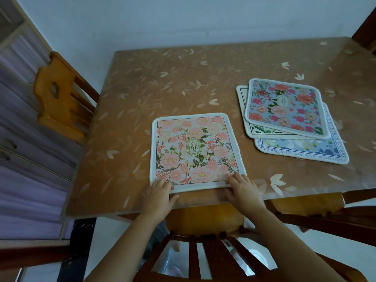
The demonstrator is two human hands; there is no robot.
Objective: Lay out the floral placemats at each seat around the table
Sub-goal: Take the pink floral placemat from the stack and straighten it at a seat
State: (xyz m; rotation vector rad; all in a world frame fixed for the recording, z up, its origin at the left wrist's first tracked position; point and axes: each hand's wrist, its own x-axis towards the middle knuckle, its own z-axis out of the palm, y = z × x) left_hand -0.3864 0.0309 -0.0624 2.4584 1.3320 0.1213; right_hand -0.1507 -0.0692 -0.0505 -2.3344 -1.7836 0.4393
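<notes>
pink placemat point(194, 149): flat at worktop point(142, 94) near edge | left hand point(159, 195) grip: fingers on its near-left corner | right hand point(241, 189) grip: on near-right corner, pinching or pressing unclear | three-mat stack point(284, 110): right, apart

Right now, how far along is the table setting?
One placemat, the pink Garden mat, lies flat at the near seat. The left hand and right hand rest on its near corners, apparently squaring it. Three mats remain in the stack to the right, so the chair at left and other seats are unserved.
</notes>
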